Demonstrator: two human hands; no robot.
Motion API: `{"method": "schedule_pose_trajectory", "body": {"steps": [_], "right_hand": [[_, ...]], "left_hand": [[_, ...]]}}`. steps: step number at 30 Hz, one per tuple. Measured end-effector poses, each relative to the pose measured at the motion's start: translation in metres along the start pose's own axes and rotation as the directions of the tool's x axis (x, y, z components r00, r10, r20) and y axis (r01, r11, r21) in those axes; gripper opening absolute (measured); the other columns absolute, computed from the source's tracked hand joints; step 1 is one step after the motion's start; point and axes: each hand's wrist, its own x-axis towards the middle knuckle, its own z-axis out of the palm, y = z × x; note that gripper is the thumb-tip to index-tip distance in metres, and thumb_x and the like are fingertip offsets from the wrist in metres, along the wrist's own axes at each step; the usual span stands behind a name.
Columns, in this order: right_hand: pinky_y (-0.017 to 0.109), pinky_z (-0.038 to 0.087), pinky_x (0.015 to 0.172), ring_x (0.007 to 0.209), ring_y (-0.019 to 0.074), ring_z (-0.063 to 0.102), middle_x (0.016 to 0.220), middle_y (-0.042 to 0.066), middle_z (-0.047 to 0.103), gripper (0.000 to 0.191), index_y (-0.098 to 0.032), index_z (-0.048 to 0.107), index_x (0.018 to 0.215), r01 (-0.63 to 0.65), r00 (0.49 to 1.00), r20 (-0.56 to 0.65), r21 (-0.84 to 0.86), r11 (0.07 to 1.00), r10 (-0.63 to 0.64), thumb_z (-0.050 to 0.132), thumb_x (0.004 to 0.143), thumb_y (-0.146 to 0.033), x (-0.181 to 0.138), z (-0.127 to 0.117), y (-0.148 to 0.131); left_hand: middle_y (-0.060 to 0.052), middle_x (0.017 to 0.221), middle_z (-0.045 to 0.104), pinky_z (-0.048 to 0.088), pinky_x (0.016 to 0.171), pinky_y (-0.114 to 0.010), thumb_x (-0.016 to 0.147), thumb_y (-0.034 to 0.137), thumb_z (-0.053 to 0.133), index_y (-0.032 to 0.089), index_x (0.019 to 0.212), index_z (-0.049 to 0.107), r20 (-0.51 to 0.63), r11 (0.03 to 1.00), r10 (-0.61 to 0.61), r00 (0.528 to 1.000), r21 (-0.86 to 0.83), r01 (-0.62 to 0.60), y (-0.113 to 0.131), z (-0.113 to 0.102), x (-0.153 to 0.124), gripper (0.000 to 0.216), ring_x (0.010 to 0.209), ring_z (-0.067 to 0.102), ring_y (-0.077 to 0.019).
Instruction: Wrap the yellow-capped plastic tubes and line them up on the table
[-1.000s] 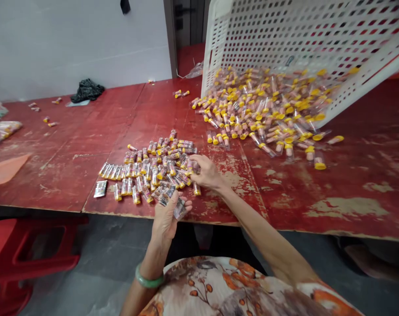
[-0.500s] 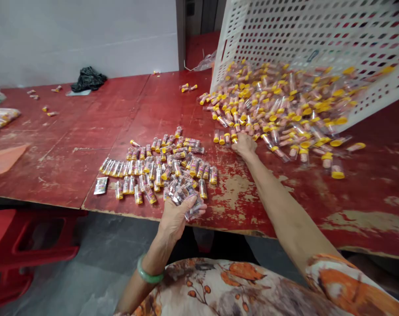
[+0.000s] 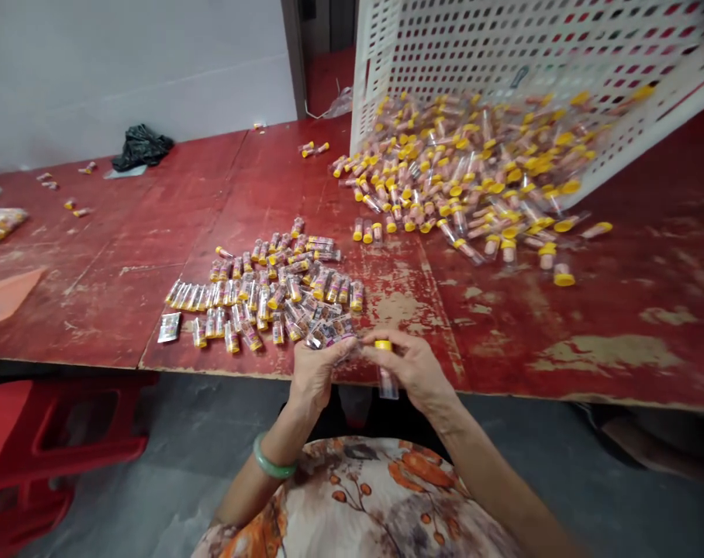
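My left hand (image 3: 315,370) is closed on a small stack of printed plastic packets (image 3: 331,328) near the table's front edge. Close beside it, my right hand (image 3: 413,364) grips a clear tube with a yellow cap (image 3: 387,380), cap upward, while its thumb and finger meet the packets' edge. Whether those fingertips pinch a packet is hard to make out. Just beyond my left hand lie many wrapped tubes (image 3: 264,298) with yellow ends, partly in rows. A lone silvery packet (image 3: 169,327) rests at their left.
A white perforated basket (image 3: 381,70) lies tipped on the red table (image 3: 201,209), with a heap of yellow-capped tubes (image 3: 457,170) spilling out. A black plastic bag (image 3: 143,147) sits by the wall. A red stool (image 3: 90,449) stands at the lower left.
My right hand has come back from the heap to my left hand, bringing a yellow-capped tube. My left hand still holds the packets. The view has shifted slightly.
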Motion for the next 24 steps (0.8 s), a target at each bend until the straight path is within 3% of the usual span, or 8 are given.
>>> {"method": "schedule_pose_trajectory", "body": {"steps": [4, 10, 13, 16, 20, 24], "right_hand": [[0.022, 0.033, 0.043, 0.047, 0.009, 0.042, 0.055, -0.003, 0.052, 0.018, -0.018, 0.066, 0.068, 0.044, 0.996, -0.074, -0.042, 0.998, -0.047, 0.07, 0.06, -0.033, -0.007, 0.003, -0.004], [0.02, 0.024, 0.037, 0.037, 0.006, 0.03, 0.044, -0.006, 0.041, 0.015, -0.018, 0.059, 0.059, -0.007, 1.0, 0.022, -0.009, 1.0, 0.008, 0.065, 0.06, -0.032, -0.003, -0.008, -0.016], [0.02, 0.03, 0.04, 0.042, 0.0073, 0.037, 0.049, -0.004, 0.045, 0.02, -0.018, 0.059, 0.062, 0.036, 0.997, 0.066, -0.068, 0.997, -0.031, 0.068, 0.065, -0.035, -0.007, -0.015, -0.022], [0.021, 0.04, 0.046, 0.052, 0.0102, 0.048, 0.062, -0.002, 0.052, 0.022, -0.02, 0.061, 0.082, 0.068, 0.997, 0.047, -0.017, 0.998, -0.067, 0.067, 0.074, -0.04, -0.019, -0.026, -0.024], [0.024, 0.049, 0.055, 0.067, 0.0125, 0.056, 0.091, 0.002, 0.057, 0.022, -0.024, 0.057, 0.097, 0.243, 0.97, 0.001, 0.043, 0.969, -0.243, 0.063, 0.081, -0.037, -0.037, -0.032, -0.017], [0.032, 0.052, 0.072, 0.083, 0.018, 0.059, 0.099, 0.005, 0.055, 0.015, -0.025, 0.056, 0.097, 0.501, 0.849, -0.091, -0.173, 0.848, -0.52, 0.061, 0.083, -0.028, -0.044, -0.024, -0.009]], "left_hand": [[0.0, 0.067, 0.069, 0.049, 0.059, -0.022, 0.05, 0.019, 0.086, 0.013, 0.074, 0.069, 0.042, 1.0, -0.001, 0.999, 0.031, 0.0, -0.007, 0.008, -0.009, 0.03, 0.057, 0.06, -0.0108], [-0.001, 0.072, 0.069, 0.054, 0.059, -0.027, 0.052, 0.025, 0.086, 0.014, 0.08, 0.066, 0.087, 0.99, -0.136, 0.987, -0.02, 0.139, 0.002, 0.012, -0.019, 0.037, 0.059, 0.063, -0.0137], [-0.002, 0.072, 0.069, 0.055, 0.055, -0.029, 0.048, 0.022, 0.087, 0.013, 0.081, 0.065, 0.069, 0.985, -0.171, 0.983, -0.016, 0.172, 0.009, 0.011, -0.02, 0.04, 0.059, 0.064, -0.0158], [-0.002, 0.076, 0.07, 0.055, 0.057, -0.028, 0.047, 0.018, 0.087, 0.013, 0.085, 0.064, 0.009, 0.988, -0.133, 0.991, -0.071, 0.134, 0.011, 0.01, -0.018, 0.044, 0.062, 0.065, -0.0154], [0.002, 0.074, 0.068, 0.054, 0.05, -0.025, 0.05, 0.018, 0.087, 0.015, 0.086, 0.063, -0.006, 0.973, -0.179, 0.984, -0.15, 0.176, 0.007, 0.011, -0.016, 0.043, 0.057, 0.064, -0.0131], [0.001, 0.069, 0.066, 0.053, 0.046, -0.022, 0.054, 0.019, 0.085, 0.015, 0.083, 0.062, 0.037, 0.942, -0.263, 0.964, -0.207, 0.265, 0.004, 0.012, -0.017, 0.037, 0.053, 0.061, -0.0113]]}}
